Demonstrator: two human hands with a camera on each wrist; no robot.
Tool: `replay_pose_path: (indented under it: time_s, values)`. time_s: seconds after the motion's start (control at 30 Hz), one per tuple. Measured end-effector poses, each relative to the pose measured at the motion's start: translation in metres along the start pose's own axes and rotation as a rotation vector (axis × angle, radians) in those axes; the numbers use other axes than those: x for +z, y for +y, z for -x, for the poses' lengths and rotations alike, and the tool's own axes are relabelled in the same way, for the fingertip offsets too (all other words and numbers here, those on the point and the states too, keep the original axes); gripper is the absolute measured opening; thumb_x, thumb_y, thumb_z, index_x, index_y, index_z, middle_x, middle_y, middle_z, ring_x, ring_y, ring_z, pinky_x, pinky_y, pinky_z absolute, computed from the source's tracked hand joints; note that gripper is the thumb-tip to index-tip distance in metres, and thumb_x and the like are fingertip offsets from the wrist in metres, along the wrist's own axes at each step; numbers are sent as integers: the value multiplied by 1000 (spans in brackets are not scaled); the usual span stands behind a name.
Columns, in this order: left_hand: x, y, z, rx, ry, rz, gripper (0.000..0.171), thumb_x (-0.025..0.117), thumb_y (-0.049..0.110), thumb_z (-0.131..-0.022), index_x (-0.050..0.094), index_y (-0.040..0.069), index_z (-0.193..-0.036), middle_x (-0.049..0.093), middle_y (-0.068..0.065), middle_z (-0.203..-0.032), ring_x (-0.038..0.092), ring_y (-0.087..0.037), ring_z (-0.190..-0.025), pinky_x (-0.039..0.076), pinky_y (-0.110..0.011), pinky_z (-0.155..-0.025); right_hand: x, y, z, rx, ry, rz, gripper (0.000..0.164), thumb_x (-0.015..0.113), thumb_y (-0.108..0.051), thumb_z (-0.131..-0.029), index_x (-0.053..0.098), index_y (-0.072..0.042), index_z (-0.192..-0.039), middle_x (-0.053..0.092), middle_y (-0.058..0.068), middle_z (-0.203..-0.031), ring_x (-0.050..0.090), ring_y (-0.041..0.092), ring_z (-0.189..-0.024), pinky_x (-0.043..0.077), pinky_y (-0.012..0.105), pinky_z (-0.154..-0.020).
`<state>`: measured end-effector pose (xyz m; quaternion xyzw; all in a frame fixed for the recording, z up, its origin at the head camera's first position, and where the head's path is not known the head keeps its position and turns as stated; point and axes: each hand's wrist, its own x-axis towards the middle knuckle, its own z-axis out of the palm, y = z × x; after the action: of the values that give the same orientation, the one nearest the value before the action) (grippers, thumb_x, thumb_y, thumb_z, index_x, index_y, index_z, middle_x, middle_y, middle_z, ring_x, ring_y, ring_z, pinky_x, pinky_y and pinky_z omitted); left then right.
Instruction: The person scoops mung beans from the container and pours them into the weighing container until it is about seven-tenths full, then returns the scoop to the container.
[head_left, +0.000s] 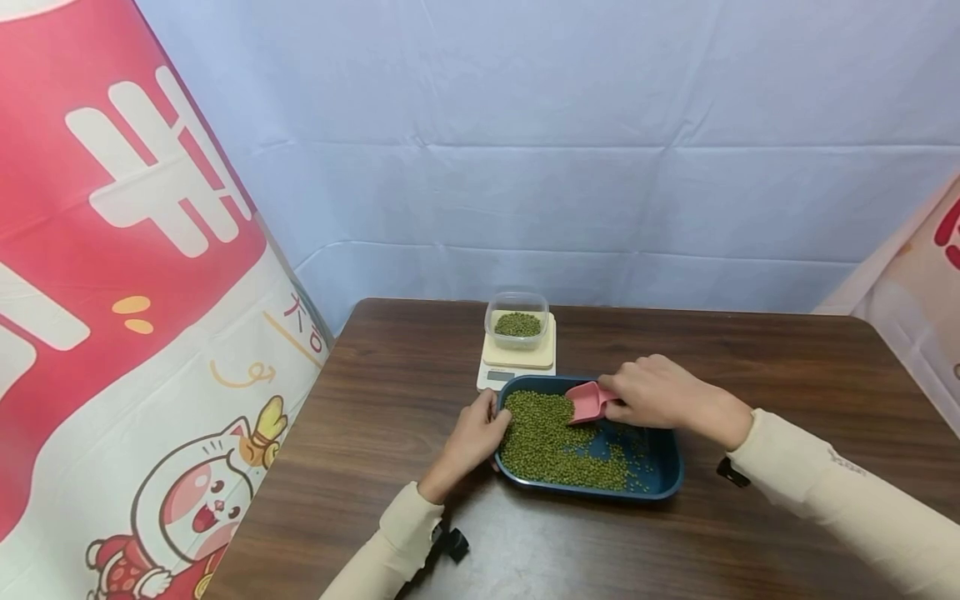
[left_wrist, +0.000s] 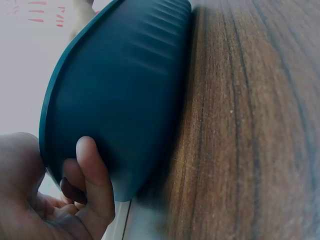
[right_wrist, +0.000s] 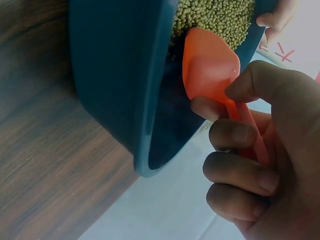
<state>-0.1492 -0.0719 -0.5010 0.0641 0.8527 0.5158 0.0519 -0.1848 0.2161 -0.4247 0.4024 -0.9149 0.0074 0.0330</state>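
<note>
A dark blue tray (head_left: pixel 663 482) holds green mung beans (head_left: pixel 543 446), heaped mostly toward its left side. At its left end my left hand (head_left: pixel 474 433) grips the rim, with the thumb over the edge and curled fingers (left_wrist: pixel 95 175) against the outer wall. My right hand (head_left: pixel 652 392) holds a pink scoop (head_left: pixel 587 402) by its handle, fingers wrapped round it. The scoop's front edge touches the beans, and its bowl (right_wrist: pixel 210 65) shows no beans in the right wrist view.
Behind the tray stands a white kitchen scale (head_left: pixel 495 379) with a small display. On it sits a clear plastic container (head_left: pixel 517 300) with some mung beans inside. The brown wooden table (head_left: pixel 390 392) ends at a pale cloth backdrop (head_left: pixel 525 192); a printed banner (head_left: pixel 210 350) hangs at left.
</note>
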Motion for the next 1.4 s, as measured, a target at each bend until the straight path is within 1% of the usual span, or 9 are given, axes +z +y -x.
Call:
replay_pose_path:
  time_s: [0.3, 0.6, 0.93, 1.2, 1.4]
  values:
    - [1, 0, -1, 4, 2, 6, 18, 47, 21, -95, 41, 7, -84, 44, -7, -59, 56, -22, -33, 52, -38, -29, -4, -1, -8, -24, 3, 17, 17, 62, -27, -81, 49, -22, -72, 24, -11, -55, 17, 8, -48, 7, 25, -44]
    - [1, 1, 0, 5, -3, 9, 19, 47, 20, -96, 41, 7, -84, 44, -6, -59, 56, -22, -34, 53, -38, -30, -3, -2, -13, -41, 5, 33, 16, 62, -28, -82, 50, -22, -74, 24, -10, -55, 17, 8, -49, 7, 25, -44]
    - [0, 2, 1, 1, 1, 16, 18, 47, 20, -95, 40, 7, -84, 47, -8, -61, 56, -22, -34, 53, -39, -30, 0, -4, -19, -47, -7, -6, 15, 62, -28, -82, 52, -21, -75, 29, -9, -55, 21, 10, -49, 9, 25, -44]
    - [0, 2, 2, -1, 4, 16, 18, 47, 19, -96, 41, 8, -84, 48, -9, -62, 56, -22, -34, 52, -39, -29, 2, -6, -24, -62, 0, -7, 15, 63, -29, -83, 53, -20, -77, 28, -10, -54, 22, 8, -47, 10, 24, -42]
    - [0, 2, 1, -3, 5, 6, 18, 48, 20, -96, 41, 8, -85, 49, -10, -65, 57, -22, -34, 53, -38, -30, 3, -7, -27, -73, 7, -8, 15, 64, -29, -83, 52, -20, -78, 26, -10, -54, 21, 9, -47, 9, 25, -42]
